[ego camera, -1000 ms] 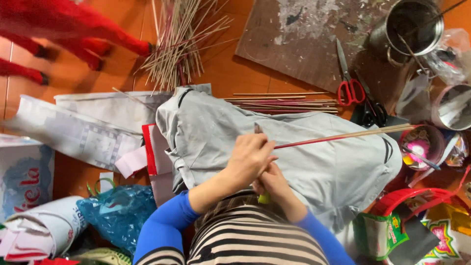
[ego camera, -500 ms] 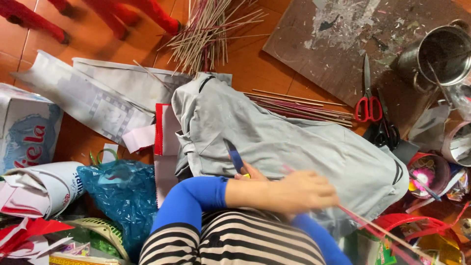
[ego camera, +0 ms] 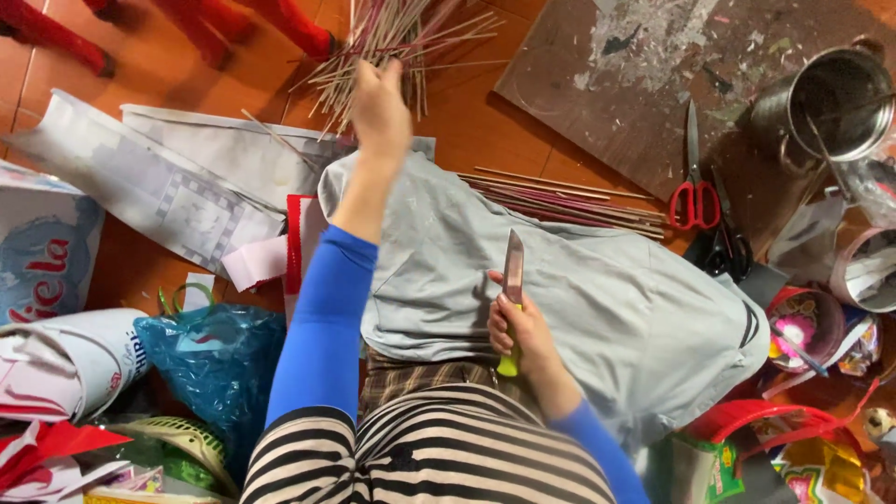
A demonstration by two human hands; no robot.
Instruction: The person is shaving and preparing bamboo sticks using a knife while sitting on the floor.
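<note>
The knife [ego camera: 512,271] has a smooth, dull-shining metal blade and a glossy yellow-green plastic handle. At twelve o'clock the sticks [ego camera: 392,47] look like thin, matt wood. The grey cloth [ego camera: 579,308] is soft and matt. At two o'clock a metal pot [ego camera: 821,103] gleams on a rough, scuffed board [ego camera: 616,75].

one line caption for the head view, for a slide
Left hand reaches into thin bamboo sticks; right hand holds a yellow-handled knife.
</note>
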